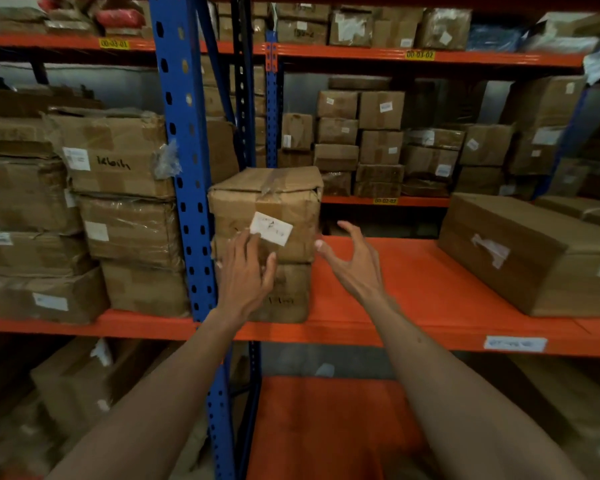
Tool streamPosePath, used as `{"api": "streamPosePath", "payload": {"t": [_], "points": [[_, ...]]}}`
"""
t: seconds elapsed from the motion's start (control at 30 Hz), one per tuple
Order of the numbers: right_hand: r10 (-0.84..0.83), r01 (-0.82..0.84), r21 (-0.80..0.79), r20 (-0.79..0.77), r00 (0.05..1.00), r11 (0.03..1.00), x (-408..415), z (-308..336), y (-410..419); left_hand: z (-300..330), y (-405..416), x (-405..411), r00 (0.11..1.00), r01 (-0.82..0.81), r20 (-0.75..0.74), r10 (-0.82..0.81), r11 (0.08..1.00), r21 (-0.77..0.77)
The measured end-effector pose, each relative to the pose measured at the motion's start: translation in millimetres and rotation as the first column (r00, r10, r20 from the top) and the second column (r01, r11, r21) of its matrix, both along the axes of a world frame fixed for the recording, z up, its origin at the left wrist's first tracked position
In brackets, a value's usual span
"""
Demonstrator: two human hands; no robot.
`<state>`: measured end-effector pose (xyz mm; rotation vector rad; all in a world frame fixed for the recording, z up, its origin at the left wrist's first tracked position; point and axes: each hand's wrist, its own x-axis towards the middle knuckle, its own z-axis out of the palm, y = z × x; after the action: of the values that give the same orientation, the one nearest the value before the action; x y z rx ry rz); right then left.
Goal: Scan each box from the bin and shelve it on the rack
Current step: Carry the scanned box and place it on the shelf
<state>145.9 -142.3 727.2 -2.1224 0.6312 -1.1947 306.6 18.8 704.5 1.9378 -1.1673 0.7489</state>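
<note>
A tall taped cardboard box [284,202] with a white label stands upright on the orange shelf [413,289] of the rack, right beside the blue upright post [184,168]. My left hand [245,275] lies flat against the box's front face, fingers straight, just below the label. My right hand [352,259] hovers just right of the box with fingers spread and loosely bent, holding nothing. I cannot tell whether its thumb touches the box's edge. No bin and no scanner are in view.
A large flat box [534,254] lies at the right end of the same shelf, with bare orange shelf between it and the tall box. Stacked cartons [118,202] fill the bay to the left of the post. More boxes [378,143] crowd the rack behind. A lower orange shelf [326,427] is below.
</note>
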Motion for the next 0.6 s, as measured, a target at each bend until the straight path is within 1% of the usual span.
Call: {"api": "streamPosePath", "payload": {"t": [0.1,0.17,0.23,0.33,0.5,0.6], "points": [[-0.053,0.047,-0.049,-0.131,0.99,0.998,-60.8,-28.2,4.5,-29.6,6.0,-55.8,0.994,0.035,-0.108,-0.021,0.992,0.123],[-0.083,0.072,-0.067,-0.191,0.978,0.995,-108.3,-49.5,9.4,-53.8,11.3,-97.8,0.99,0.059,-0.139,-0.032,0.978,0.198],[-0.105,0.092,-0.065,-0.241,0.965,0.994,-158.2,-72.6,15.2,-78.9,17.7,-145.2,0.985,0.076,-0.166,-0.038,0.97,0.23],[-0.134,0.137,-0.013,-0.326,0.936,0.991,-238.9,-110.4,27.6,-120.3,24.1,-224.5,0.97,0.132,-0.229,-0.081,0.967,0.219],[-0.158,0.234,0.12,-0.45,0.879,0.965,-364.0,-177.4,49.1,-191.8,17.0,-347.3,0.935,0.234,-0.334,-0.119,0.916,0.327],[-0.143,0.274,0.187,-0.517,0.844,0.943,-422.4,-214.9,53.1,-227.6,4.6,-406.4,0.903,0.297,-0.409,-0.131,0.879,0.374]]}}
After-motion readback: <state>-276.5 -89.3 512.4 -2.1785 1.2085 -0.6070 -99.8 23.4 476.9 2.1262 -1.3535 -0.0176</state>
